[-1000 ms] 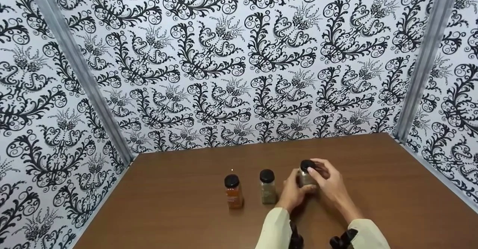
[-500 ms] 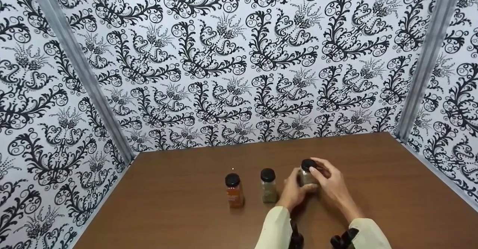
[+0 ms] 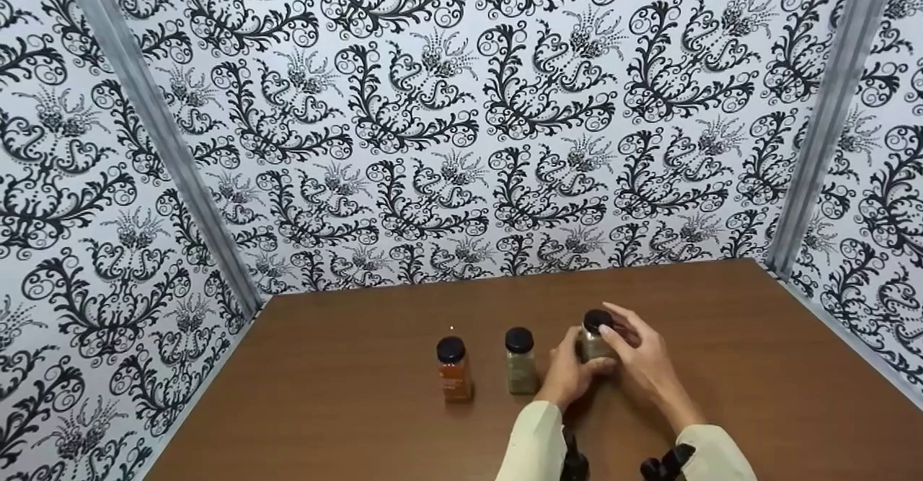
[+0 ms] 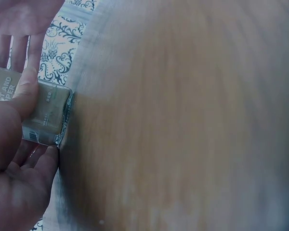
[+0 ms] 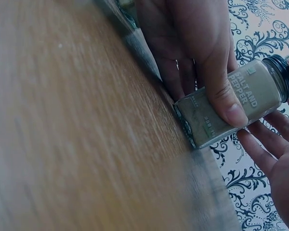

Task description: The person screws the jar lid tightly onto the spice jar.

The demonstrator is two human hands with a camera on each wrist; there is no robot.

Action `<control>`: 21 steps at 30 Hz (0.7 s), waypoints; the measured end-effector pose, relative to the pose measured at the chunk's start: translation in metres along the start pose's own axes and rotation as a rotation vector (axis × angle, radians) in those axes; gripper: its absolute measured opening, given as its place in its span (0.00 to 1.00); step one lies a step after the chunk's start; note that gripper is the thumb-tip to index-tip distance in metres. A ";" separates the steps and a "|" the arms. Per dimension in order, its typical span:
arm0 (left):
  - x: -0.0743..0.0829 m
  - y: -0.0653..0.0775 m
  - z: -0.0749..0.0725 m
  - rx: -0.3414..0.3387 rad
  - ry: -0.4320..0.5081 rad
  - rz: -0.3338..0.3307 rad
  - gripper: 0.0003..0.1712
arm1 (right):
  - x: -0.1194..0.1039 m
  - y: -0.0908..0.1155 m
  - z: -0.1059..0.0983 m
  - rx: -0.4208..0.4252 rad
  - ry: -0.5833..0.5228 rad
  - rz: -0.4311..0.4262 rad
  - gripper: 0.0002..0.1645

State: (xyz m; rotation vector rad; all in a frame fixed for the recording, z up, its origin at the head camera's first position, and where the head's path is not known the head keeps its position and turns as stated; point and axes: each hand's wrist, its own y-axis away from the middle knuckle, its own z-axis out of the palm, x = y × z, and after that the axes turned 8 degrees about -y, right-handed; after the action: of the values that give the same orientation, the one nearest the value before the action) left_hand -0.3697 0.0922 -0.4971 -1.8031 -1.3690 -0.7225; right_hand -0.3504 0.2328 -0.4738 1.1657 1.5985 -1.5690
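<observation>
Both hands are on a clear spice jar labelled salt and pepper (image 5: 241, 101), which has a black screw cap (image 3: 598, 319). My left hand (image 3: 571, 374) grips the jar's body low down, the thumb lying across the label in the right wrist view. With thumb and fingers, my right hand (image 3: 645, 358) holds the cap from the right. The jar stands about upright, its base at the wooden table. Beside my left hand stands a capped jar of green seasoning (image 3: 520, 371), and farther left a capped jar of orange-red spice (image 3: 454, 378).
The brown wooden table (image 3: 346, 365) reaches back to a wall (image 3: 418, 142) with black scroll patterns on white. Grey strips mark the left and right corners. Black straps (image 3: 577, 459) sit at the wrists, by the cream sleeves (image 3: 533, 438).
</observation>
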 end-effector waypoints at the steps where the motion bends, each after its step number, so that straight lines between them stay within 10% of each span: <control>1: 0.000 0.000 0.000 0.000 -0.001 -0.002 0.27 | 0.000 0.000 0.000 0.000 -0.007 0.001 0.23; 21: 0.000 0.000 0.000 0.005 0.023 0.029 0.26 | -0.002 -0.001 0.002 0.008 -0.011 -0.002 0.23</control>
State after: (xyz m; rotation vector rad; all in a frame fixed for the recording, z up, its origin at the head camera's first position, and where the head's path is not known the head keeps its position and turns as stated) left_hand -0.3696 0.0923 -0.4971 -1.8019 -1.3252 -0.7220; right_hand -0.3506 0.2304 -0.4724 1.1588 1.5879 -1.5819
